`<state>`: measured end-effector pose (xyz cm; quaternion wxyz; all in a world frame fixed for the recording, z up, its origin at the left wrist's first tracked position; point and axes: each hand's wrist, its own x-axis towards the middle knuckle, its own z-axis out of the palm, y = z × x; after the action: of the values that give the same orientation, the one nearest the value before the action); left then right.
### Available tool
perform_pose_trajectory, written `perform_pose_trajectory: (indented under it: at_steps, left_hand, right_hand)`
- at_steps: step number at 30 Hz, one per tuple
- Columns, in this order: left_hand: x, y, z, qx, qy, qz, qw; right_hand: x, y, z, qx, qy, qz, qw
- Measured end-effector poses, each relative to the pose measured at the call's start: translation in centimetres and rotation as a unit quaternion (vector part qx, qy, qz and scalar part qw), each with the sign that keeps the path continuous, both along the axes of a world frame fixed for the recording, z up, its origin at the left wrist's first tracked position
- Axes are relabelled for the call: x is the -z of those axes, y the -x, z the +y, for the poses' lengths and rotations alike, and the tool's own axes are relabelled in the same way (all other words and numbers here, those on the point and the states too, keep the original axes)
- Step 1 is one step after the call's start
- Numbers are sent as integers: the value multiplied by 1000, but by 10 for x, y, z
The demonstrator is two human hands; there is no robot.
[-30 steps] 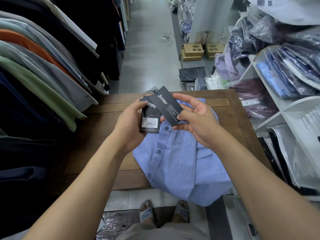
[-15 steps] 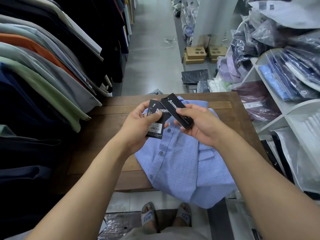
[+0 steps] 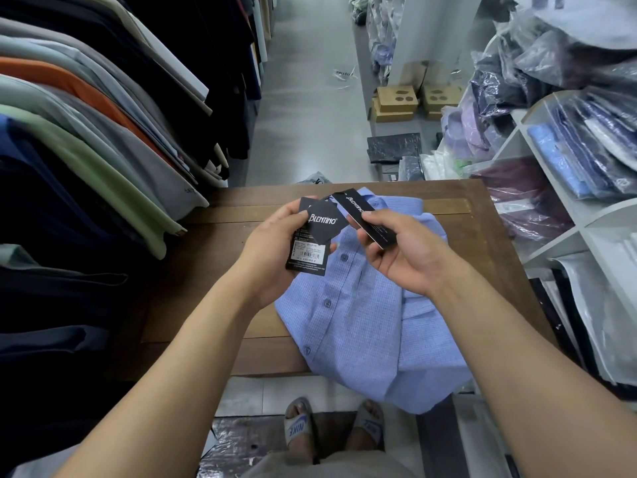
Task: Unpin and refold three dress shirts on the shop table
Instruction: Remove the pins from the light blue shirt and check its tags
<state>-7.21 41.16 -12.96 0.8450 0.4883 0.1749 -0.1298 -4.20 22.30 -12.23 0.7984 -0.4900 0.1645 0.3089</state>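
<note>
left hand (image 3: 275,251) and right hand (image 3: 403,258) each pinch black tags (image 3: 322,225) above the blue shirt (image 3: 362,326) overhanging the table's (image 3: 206,260) near edge.

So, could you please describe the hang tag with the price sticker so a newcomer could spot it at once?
Find the wooden table with the light blue dress shirt on it. Above the shirt, the left hand pinches two black hang tags. Yours is the rear tag, behind the Blentino tag; unlike that and the right hand's long tag, it carries a white sticker.
</note>
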Motion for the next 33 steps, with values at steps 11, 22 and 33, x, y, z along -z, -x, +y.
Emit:
perform_pose_trajectory:
  at_steps: [11,22,33]
  left_hand:
    - [-6,-9,-2,12,41,5,999]
    - [4,-20,-2,52,-43,-36,997]
    - [4,-25,-6,38,-122,-14,992]
  right_hand:
    - [-4,-2,18,35,185,-165,968]
    - [-10,-9,13,-9,179,-143,973]
    - [-9,-10,22,-48,177,-186,965]
